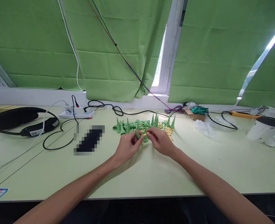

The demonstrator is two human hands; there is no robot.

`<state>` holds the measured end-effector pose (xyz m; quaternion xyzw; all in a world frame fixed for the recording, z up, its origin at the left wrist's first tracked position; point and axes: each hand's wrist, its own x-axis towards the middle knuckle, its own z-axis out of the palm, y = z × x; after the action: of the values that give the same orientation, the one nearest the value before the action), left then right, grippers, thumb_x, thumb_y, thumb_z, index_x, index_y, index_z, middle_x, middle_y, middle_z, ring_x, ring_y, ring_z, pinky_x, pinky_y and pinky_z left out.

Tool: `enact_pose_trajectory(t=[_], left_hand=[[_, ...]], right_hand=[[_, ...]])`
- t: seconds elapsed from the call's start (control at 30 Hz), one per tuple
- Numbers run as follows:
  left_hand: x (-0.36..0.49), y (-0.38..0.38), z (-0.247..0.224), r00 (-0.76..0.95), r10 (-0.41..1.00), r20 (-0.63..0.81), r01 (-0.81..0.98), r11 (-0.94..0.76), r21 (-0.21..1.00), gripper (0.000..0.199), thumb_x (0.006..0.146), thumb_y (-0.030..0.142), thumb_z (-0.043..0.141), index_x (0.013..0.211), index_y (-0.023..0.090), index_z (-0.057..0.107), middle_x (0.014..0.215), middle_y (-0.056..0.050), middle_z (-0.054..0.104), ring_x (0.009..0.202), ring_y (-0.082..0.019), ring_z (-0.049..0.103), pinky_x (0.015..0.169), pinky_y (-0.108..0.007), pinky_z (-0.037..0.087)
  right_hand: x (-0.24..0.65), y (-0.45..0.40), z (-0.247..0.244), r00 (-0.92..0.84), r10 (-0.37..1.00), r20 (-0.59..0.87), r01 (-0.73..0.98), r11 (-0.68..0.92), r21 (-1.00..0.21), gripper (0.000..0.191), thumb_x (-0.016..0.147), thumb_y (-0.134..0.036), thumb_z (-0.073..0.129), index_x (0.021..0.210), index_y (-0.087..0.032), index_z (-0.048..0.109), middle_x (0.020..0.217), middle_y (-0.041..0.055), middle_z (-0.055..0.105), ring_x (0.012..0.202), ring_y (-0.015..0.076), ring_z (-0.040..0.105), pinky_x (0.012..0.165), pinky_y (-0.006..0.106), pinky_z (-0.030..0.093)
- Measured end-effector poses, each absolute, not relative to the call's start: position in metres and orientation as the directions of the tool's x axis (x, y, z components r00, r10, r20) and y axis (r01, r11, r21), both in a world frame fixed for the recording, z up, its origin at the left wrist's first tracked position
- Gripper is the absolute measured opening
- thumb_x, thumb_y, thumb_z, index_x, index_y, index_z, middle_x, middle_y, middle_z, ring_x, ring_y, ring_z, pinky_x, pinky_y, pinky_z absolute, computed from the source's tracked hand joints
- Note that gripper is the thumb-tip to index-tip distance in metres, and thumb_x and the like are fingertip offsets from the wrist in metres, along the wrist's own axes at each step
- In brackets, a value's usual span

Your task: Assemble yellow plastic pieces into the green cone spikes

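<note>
Just in front of a heap of green plastic spikes (128, 127), my two hands meet over the table. My left hand (128, 147) is closed around a green cone-shaped spike (137, 134), its tip pointing up and away to the left. Between the fingertips of my right hand (162, 142) is a small yellow plastic piece (144, 134), held against the spike's wide end; whether it sits inside cannot be made out. More small yellow pieces (169, 132) lie loose behind my right hand, with several green spikes standing upright among them.
A blurred-out dark object (89, 141) lies left of my hands. Further left are a black neckband device (38, 127), a white power strip (75, 114) and loose cables. On the right are a small cardboard box (194, 115), clear plastic bags (204, 129) and a black-lidded cup (264, 130).
</note>
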<state>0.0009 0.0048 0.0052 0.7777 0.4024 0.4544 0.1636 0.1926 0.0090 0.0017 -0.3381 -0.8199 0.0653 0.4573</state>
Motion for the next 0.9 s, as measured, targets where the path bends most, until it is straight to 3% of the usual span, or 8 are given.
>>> enact_pose_trajectory(t=[0.33,0.8,0.9], left_hand=[[0.0006,0.0021,0.0050,0.326,0.738,0.591,0.486,-0.667,0.565,0.022,0.092,0.036,0.058,0.089,0.016,0.066,0.051,0.007,0.049,0.045,-0.008,0.041,0.046,-0.020,0.033],[0.0006,0.0004,0.0064,0.361,0.693,0.623,0.483,-0.711,0.511,0.020,0.093,0.034,0.056,0.091,0.016,0.066,0.050,0.008,0.040,0.045,-0.007,0.034,0.047,-0.020,0.031],[0.0001,0.0008,0.0050,0.370,0.688,0.624,0.470,-0.718,0.513,0.020,0.093,0.034,0.056,0.089,0.017,0.066,0.052,0.007,0.045,0.045,-0.007,0.034,0.047,-0.020,0.032]], right_hand=[[0.1903,0.0084,-0.0018,-0.390,0.607,0.692,0.477,0.776,-0.412,0.014,0.100,-0.024,0.044,0.094,-0.019,0.056,0.078,0.0030,0.062,0.068,0.0157,0.055,0.064,0.027,0.041],[0.1902,0.0074,0.0000,-0.402,0.649,0.646,0.489,0.749,-0.447,0.021,0.101,-0.026,0.041,0.085,-0.020,0.053,0.067,-0.0008,0.053,0.060,0.0138,0.048,0.059,0.025,0.035],[0.1909,0.0080,-0.0001,-0.402,0.654,0.641,0.496,0.744,-0.447,0.024,0.102,-0.028,0.040,0.081,-0.020,0.050,0.067,-0.0012,0.052,0.059,0.0133,0.047,0.058,0.025,0.034]])
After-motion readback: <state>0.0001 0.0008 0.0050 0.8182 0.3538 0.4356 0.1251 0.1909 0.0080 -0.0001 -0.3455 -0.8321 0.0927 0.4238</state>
